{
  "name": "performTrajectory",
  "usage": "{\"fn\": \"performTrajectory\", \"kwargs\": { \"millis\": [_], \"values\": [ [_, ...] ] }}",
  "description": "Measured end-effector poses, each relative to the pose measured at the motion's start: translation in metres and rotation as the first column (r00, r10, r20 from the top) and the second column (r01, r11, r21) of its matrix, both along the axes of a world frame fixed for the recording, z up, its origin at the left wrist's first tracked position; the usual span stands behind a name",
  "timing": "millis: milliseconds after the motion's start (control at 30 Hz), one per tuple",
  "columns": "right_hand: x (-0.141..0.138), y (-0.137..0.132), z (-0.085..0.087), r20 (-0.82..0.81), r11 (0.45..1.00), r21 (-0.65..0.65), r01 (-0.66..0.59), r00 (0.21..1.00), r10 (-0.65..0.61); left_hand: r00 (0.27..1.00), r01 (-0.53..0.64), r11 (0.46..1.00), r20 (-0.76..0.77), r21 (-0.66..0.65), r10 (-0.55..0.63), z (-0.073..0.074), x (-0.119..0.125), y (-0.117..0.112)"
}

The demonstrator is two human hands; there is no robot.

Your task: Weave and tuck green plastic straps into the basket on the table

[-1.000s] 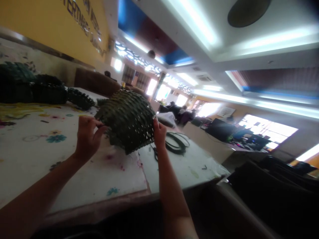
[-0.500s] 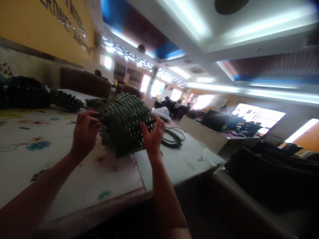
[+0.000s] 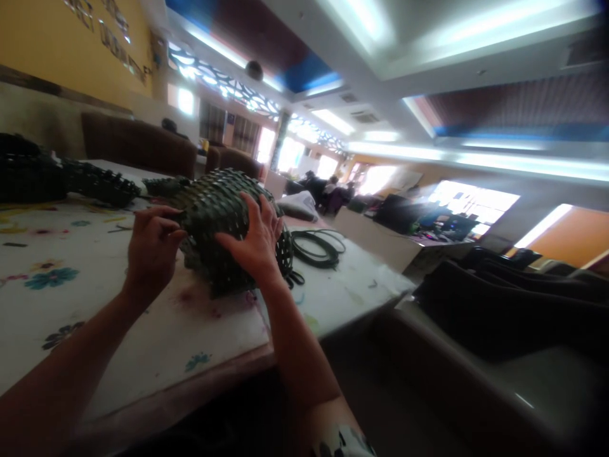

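Observation:
A dark green woven basket (image 3: 214,222) lies on its side on the flower-patterned tabletop. At its left edge, my left hand (image 3: 155,247) has thumb and fingers pinched on the rim; the exact strip between the fingertips is too dark to make out. My right hand (image 3: 257,241) rests against the near side of the weave, thumb and fingers spread apart, not gripping. Behind the right wrist, part of the basket's right end is covered. A coil of green strip (image 3: 316,247) lies on the table just right of the basket.
More dark green woven pieces (image 3: 99,181) stand at the back left of the table (image 3: 109,355). A white bag (image 3: 299,206) lies behind the coil. Brown chairs (image 3: 137,145) line the far side, and a dark-covered seat (image 3: 504,317) is at the right. People sit farther back.
My right hand has moved left from the basket's right end onto its middle, fingers now spread. My left hand keeps its pinch at the left edge. The view has shifted slightly right.

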State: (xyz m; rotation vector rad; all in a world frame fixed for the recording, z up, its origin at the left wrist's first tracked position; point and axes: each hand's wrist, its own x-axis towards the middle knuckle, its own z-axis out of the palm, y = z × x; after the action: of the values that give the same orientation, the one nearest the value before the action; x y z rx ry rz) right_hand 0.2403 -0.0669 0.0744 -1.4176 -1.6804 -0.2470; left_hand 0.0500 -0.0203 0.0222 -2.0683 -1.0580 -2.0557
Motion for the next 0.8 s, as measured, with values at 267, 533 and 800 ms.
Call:
{"fn": "performTrajectory", "kwargs": {
  "millis": [267,533,800],
  "values": [
    [-0.004,0.013,-0.030,-0.033,0.993,-0.113,0.038,0.999,-0.042,0.998,0.008,1.000,-0.056,-0.012,-0.008,-0.025,0.003,0.013],
    [-0.006,0.025,-0.041,-0.014,0.999,-0.039,0.034,0.999,-0.034,0.997,0.045,0.999,-0.062,0.001,-0.045,-0.032,-0.004,0.017],
    [-0.009,0.024,-0.047,0.013,0.998,-0.022,0.065,0.998,-0.065,0.981,0.050,0.989,-0.192,0.141,-0.022,-0.034,-0.015,0.025]
  ]
}}
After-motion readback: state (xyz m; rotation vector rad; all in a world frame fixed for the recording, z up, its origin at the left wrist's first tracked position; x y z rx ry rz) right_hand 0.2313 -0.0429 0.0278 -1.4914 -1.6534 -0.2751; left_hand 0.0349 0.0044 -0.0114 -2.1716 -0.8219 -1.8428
